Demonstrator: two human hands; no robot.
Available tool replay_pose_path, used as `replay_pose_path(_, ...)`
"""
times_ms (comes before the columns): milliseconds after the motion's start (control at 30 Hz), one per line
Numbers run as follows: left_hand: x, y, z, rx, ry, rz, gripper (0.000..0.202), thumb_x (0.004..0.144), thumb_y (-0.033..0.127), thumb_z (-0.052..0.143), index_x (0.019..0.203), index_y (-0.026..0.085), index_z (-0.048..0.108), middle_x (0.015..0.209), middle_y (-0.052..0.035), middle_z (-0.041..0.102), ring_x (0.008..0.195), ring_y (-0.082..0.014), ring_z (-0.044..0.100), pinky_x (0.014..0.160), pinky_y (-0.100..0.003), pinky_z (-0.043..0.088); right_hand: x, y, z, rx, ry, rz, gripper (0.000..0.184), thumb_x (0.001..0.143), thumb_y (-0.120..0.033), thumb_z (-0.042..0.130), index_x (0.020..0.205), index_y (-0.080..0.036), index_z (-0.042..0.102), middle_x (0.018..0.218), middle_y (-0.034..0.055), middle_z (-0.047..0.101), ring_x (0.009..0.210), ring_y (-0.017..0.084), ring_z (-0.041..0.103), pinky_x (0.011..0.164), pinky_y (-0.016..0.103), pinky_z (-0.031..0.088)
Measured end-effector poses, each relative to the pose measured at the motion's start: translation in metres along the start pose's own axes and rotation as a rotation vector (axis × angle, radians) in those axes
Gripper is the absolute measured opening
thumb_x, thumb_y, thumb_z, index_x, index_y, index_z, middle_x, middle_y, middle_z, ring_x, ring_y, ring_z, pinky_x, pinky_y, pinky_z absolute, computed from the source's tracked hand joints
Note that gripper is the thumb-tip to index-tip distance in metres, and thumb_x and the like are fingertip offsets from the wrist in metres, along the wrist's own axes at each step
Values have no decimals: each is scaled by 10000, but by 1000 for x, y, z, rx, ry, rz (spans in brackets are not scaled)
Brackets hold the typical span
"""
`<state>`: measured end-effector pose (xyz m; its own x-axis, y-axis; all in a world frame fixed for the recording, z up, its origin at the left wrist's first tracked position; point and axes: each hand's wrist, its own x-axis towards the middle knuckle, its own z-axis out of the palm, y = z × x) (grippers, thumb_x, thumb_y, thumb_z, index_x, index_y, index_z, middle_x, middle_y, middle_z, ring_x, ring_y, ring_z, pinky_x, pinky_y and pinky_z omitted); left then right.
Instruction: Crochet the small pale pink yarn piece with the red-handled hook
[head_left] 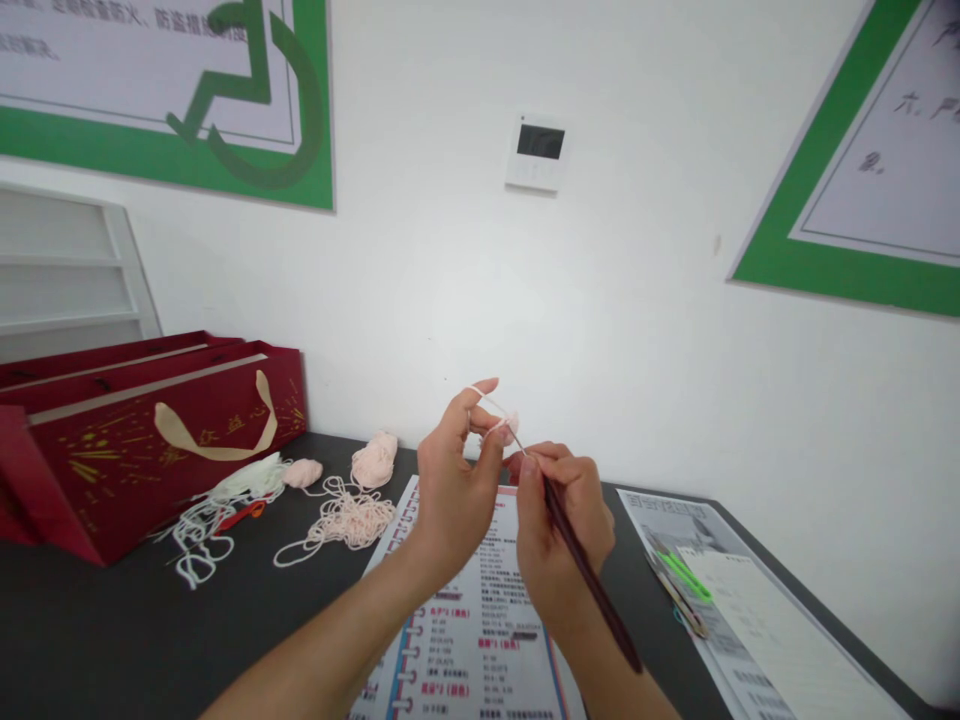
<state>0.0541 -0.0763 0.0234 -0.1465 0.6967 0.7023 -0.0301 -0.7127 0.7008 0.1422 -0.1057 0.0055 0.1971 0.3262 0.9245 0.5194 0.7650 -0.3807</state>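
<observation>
My left hand (456,495) pinches a small pale pink crochet piece (512,421) between thumb and fingers. A strand of light yarn (487,400) runs over its raised index finger to the piece. My right hand (564,515) grips a crochet hook (589,572) with a long dark reddish-brown handle. The hook's thin metal shaft reaches the crochet piece, but its tip is too small to make out. Both hands are close together above a printed sheet (487,600) with text and a drawn spiral binding.
On the black table (97,640), a pink yarn ball (374,460), loose pink yarn (349,515) and white yarn (199,545) lie left, before red gift bags (187,430). To the right are papers (757,610) with a green tool (686,576). A white wall (637,380) stands behind.
</observation>
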Motion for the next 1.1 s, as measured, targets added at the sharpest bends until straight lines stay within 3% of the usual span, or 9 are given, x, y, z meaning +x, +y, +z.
replay_pose_path(100, -1, -2, 0, 116, 23, 81, 320, 865, 111, 568, 1173, 198, 573, 748, 29, 622, 793, -128, 618, 845, -300, 467, 3, -4, 1, 177, 24, 206, 128, 915, -144, 517, 813, -218, 498, 732, -35, 604, 576, 82, 575, 572, 210, 504)
replay_pose_path(167, -1, -3, -1, 186, 41, 118, 305, 865, 108, 563, 1158, 192, 584, 747, 25, 636, 772, -132, 624, 819, -298, 479, 4, -4, 0, 214, 27, 245, 123, 919, -158, 517, 812, -217, 511, 731, -32, 602, 601, 92, 581, 590, 224, 510)
replay_pose_path(300, -1, -1, -2, 271, 65, 150, 260, 875, 144, 563, 1125, 201, 604, 735, 16, 649, 752, -152, 633, 769, -303, 495, 7, -1, -3, 165, -43, 138, 88, 892, -140, 555, 852, -216, 538, 785, -12, 628, 594, 97, 565, 574, 232, 498)
replay_pose_path(500, -1, 0, 0, 208, 77, 136, 217, 867, 161, 573, 1053, 250, 643, 793, -10, 679, 871, -202, 640, 851, -366, 483, 7, 3, -6, 128, -73, 71, 107, 871, -120, 573, 847, -223, 554, 763, -7, 627, 596, 112, 567, 565, 240, 493)
replay_pose_path(700, -3, 1, 1, 211, 63, 152, 120, 866, 151, 562, 878, 239, 642, 811, -26, 685, 934, -210, 641, 851, -362, 491, 7, 7, 0, 398, 13, 376, 106, 920, -210, 540, 814, -208, 550, 705, -19, 619, 616, 119, 610, 571, 250, 506)
replay_pose_path(800, -5, 2, 1, 219, 35, 153, 125, 867, 144, 558, 885, 236, 640, 819, -22, 686, 847, -190, 645, 820, -350, 504, 9, 11, -1, 286, -49, 257, 75, 893, -165, 577, 842, -219, 571, 770, -13, 642, 676, 117, 620, 613, 245, 521)
replay_pose_path(933, -7, -1, 4, 162, -6, 133, 174, 866, 124, 558, 985, 227, 631, 822, -20, 675, 895, -184, 646, 865, -352, 498, 13, 23, -6, 129, -150, -72, 176, 868, -62, 559, 918, -230, 579, 873, 22, 664, 758, 139, 639, 634, 262, 537)
replay_pose_path(1033, -5, -2, 5, 5, -29, 39, 322, 857, 156, 600, 1169, 230, 581, 778, -7, 650, 979, -195, 628, 953, -381, 458, 18, 38, -10, 39, -155, -333, 267, 832, -15, 575, 990, -229, 583, 883, 48, 661, 772, 166, 637, 637, 307, 552)
replay_pose_path(1100, -1, -2, 3, -114, -70, -67, 408, 836, 193, 642, 1233, 224, 555, 758, -1, 644, 943, -195, 630, 961, -387, 446, 22, 46, -13, 23, -175, -400, 300, 815, -6, 594, 1016, -229, 588, 865, 48, 657, 743, 167, 624, 605, 310, 545)
